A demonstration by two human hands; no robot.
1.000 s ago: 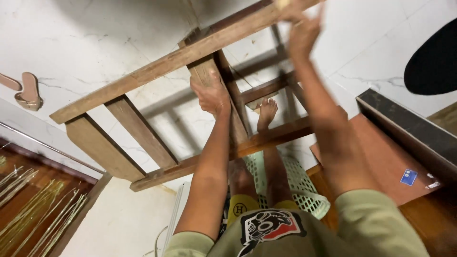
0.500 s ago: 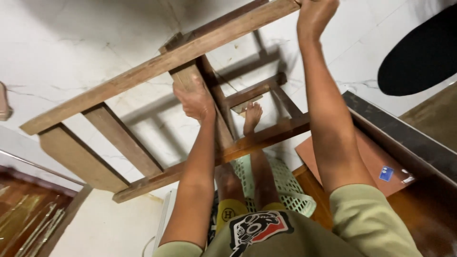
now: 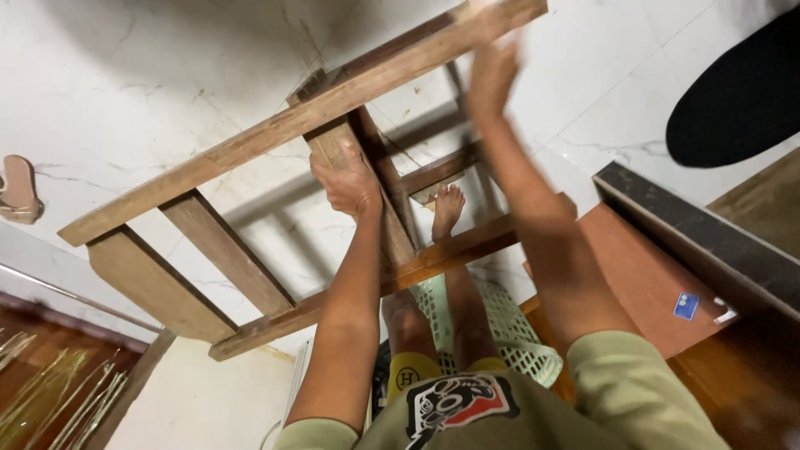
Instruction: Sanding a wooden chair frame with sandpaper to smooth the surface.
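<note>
two hands on this wooden frame [image 3: 275, 133] tilted over the white floor [image 3: 150, 75]: left hand [image 3: 348, 185] clamped round a middle slat, right hand [image 3: 492, 71] blurry, flat and spread beside the top rail. could slip and tip onto the bare foot [image 3: 448, 208]. green basket [image 3: 508, 321] and sandal [image 3: 20, 187] nearby.

White marble floor [image 3: 150, 100]; dark wooden furniture [image 3: 717, 250] at right.

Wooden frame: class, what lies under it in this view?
Under the wooden frame show white marble floor, a bare foot and a green plastic basket. The legs cover part of the basket.
</note>
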